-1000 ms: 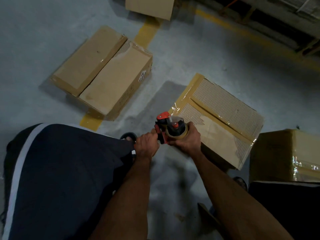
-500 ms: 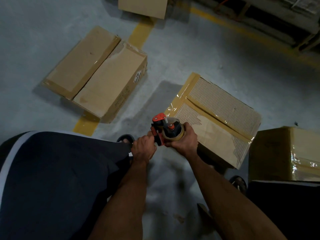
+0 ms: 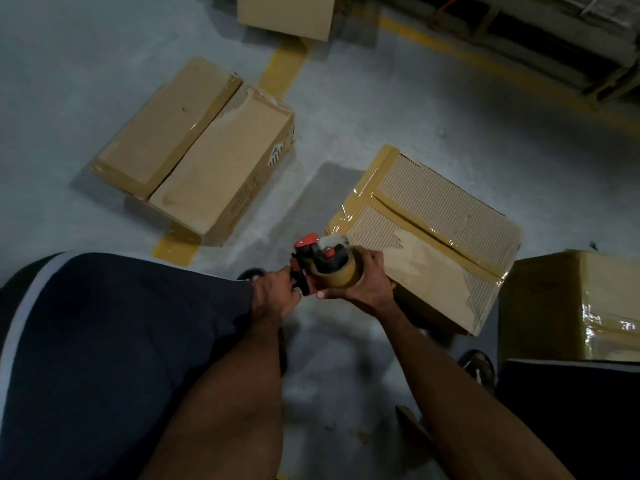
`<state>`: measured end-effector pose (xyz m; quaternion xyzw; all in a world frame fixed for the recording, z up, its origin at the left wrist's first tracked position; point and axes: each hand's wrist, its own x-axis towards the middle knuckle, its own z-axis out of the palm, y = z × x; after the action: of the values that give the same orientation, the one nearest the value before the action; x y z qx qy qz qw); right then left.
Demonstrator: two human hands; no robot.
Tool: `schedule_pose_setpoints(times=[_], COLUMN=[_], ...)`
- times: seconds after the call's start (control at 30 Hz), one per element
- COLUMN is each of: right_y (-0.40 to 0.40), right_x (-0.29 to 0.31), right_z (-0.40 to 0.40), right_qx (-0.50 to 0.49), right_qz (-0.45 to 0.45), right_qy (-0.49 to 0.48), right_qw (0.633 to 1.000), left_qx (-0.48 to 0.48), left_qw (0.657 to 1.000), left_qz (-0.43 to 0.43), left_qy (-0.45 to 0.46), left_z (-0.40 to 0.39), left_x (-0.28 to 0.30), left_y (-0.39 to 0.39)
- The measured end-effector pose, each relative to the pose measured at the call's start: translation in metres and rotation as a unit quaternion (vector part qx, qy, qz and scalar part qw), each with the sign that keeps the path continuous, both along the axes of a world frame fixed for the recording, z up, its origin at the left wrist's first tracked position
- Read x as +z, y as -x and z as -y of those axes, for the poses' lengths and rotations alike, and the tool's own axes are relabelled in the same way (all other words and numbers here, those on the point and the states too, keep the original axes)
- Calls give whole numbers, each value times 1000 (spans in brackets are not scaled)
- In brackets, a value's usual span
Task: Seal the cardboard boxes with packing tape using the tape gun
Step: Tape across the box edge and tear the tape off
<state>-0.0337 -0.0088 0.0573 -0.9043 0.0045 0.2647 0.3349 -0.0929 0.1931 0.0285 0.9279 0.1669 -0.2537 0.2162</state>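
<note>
I hold a red and black tape gun [image 3: 317, 259] with a brown tape roll in front of me, above the floor. My left hand [image 3: 275, 294] grips its handle. My right hand [image 3: 365, 280] curls round the tape roll from the right. Just behind the gun lies a cardboard box [image 3: 440, 233] with torn, ribbed top flaps and shiny tape along its middle seam and left edge. A second cardboard box [image 3: 197, 150] lies to the far left, taped along its seam.
A tape-wrapped box [image 3: 575, 303] stands at the right edge. Another box [image 3: 287, 13] sits at the top. My dark-clothed knees fill the lower left and lower right. Yellow floor lines [image 3: 280, 71] cross the grey concrete. Pallets stand at the top right.
The view has shifted a little; the boxes sit slightly lower-left in frame. Both hands keep their hold on the tape gun, which has barely moved.
</note>
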Motion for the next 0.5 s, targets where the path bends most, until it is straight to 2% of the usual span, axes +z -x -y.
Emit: schedule_pose_setpoints(times=[0.07,0.2,0.37,0.5], right_y=[-1,0,4,4], right_x=[1,-5,-15,-19], right_z=[7,20,24,19], right_qx=[12,29,84,81], right_qz=[-13,-17,-1,-1], right_qy=[-13,16,67,76], right_qw=[1000,999,994,994], left_qx=[38,132,283,291], left_qw=[999,991,957,956], left_qz=[2,-15,38,35], left_qy=[-11,26,47,25], left_z=[-7,-18,-2,14], left_x=[-3,-3,-1,-12], left_y=[10,8,-16,-41])
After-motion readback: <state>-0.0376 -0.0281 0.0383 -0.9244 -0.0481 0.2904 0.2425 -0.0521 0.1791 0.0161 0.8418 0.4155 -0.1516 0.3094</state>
